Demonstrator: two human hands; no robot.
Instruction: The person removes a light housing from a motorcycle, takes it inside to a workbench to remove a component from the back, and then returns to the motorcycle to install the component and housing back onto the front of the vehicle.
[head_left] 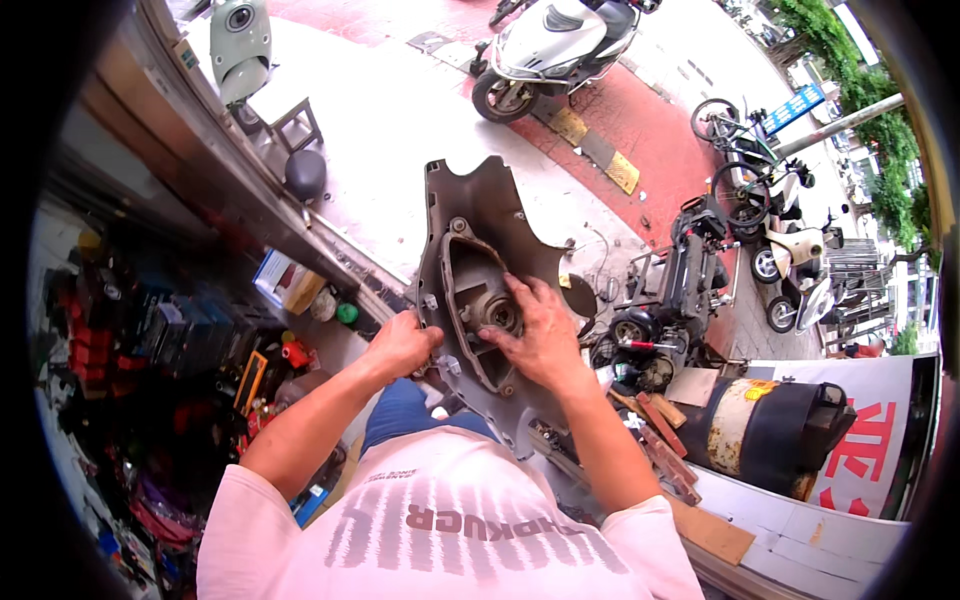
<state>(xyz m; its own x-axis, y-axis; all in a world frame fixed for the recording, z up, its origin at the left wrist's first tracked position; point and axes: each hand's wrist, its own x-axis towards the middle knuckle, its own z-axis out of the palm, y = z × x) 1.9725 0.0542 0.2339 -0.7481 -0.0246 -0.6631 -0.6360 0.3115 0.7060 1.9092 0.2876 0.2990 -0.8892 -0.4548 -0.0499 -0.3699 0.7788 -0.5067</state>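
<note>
A dark grey scooter front panel stands before me with its inner side showing. Set into it is a headlight housing, its rim fixed with screws and a round socket at its middle. My left hand is closed on the panel's left edge, fingers curled in. On the right, my right hand grips the housing around the socket, with the thumb below it and the fingers at its upper right. Whatever lies beneath that palm is hidden.
A stripped scooter frame stands to the right, with wooden strips and a black drum nearer me. A white scooter is parked ahead. On the left, a doorway track borders shelves of boxes and tools; a small stool stands beyond.
</note>
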